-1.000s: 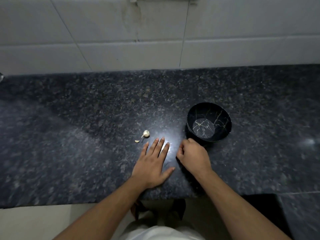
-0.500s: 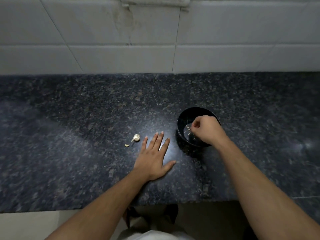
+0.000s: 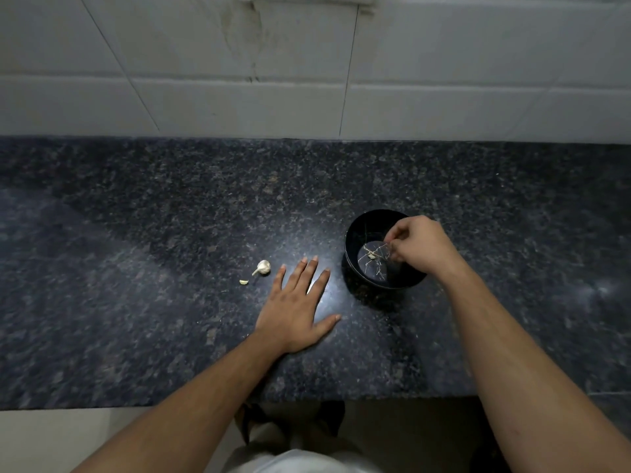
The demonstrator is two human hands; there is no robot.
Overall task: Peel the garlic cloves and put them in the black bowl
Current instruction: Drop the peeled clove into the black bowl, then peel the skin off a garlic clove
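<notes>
Head view. Landmark: the black bowl (image 3: 382, 254), which stands on the dark speckled surface (image 3: 170, 216) right of centre.

Progress: one small pale piece, judged to be a peeled clove (image 3: 372, 256), lies on the bowl floor. The right hand (image 3: 418, 249) hangs over the bowl's right rim, its fingertips (image 3: 392, 245) drawn loosely together above the interior. No item is visible in this grip; whether a scrap of skin is pinched there cannot be determined. The drop of this clove is judged complete.

Remaining: to the left of the bowl, well apart from it, lies a garlic piece (image 3: 263, 268) with its papery skin and pointed tail intact. Just left of that lies a smaller fragment (image 3: 243, 282); it is too small to tell whether it is clove or skin. At least one piece is judged unpeeled.

The left hand (image 3: 293, 312) lies flat on the surface between the garlic piece and the bowl, fingers extended and spread, holding nothing.

Materials:
- Bowl: round, steep-walled, glossy black, with thin gold veining on the floor.
- Surface: polished stone, grey-flecked, with a bright reflection beside the left hand.
- Wall (image 3: 239, 104) behind the bowl: matt white tiles with stained grout.
- Garlic: off-white, dry, teardrop-shaped.
</notes>
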